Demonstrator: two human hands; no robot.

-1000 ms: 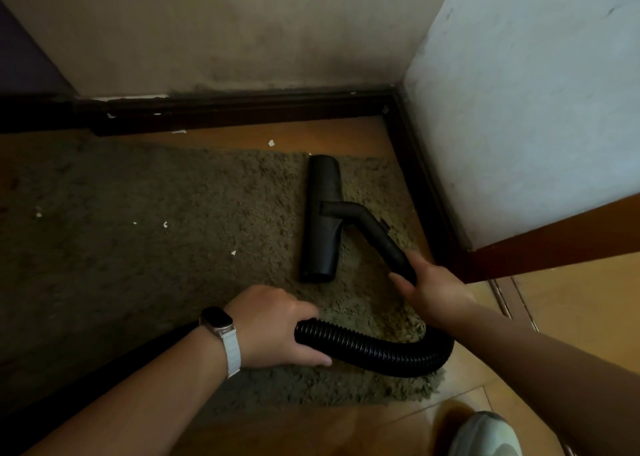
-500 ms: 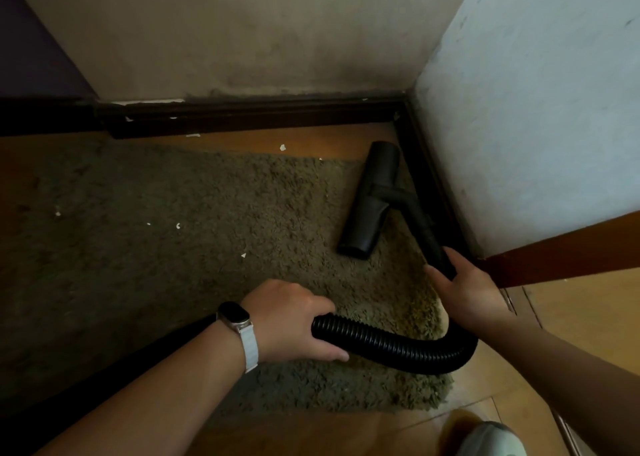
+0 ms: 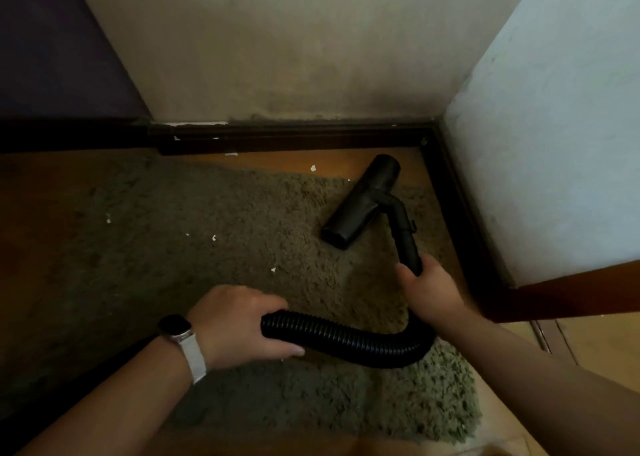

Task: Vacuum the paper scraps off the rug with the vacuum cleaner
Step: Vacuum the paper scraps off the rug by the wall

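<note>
A shaggy olive-brown rug point(image 3: 242, 247) covers the floor in front of me. The black vacuum nozzle point(image 3: 363, 202) lies tilted on the rug's far right corner, its far end over bare floor. My right hand point(image 3: 429, 289) grips the rigid black tube point(image 3: 405, 237) just behind the nozzle. My left hand point(image 3: 242, 324), with a watch on the wrist, holds the ribbed black hose point(image 3: 346, 341), which curves across the rug's near part. Small white paper scraps lie on the rug: one point(image 3: 213, 237) mid-rug, one point(image 3: 273, 269) nearer me, one point(image 3: 108, 218) at the left.
Another scrap point(image 3: 313, 168) lies on the wooden floor beyond the rug. A dark skirting board point(image 3: 294, 140) runs along the beige back wall; a white wall point(image 3: 554, 143) with dark skirting closes the right side. Wooden floor point(image 3: 595, 337) continues at the right.
The nozzle has swung from the rug's middle right toward the far right corner and turned diagonal. My right hand moved right with the tube; my left hand kept its hold on the hose.
</note>
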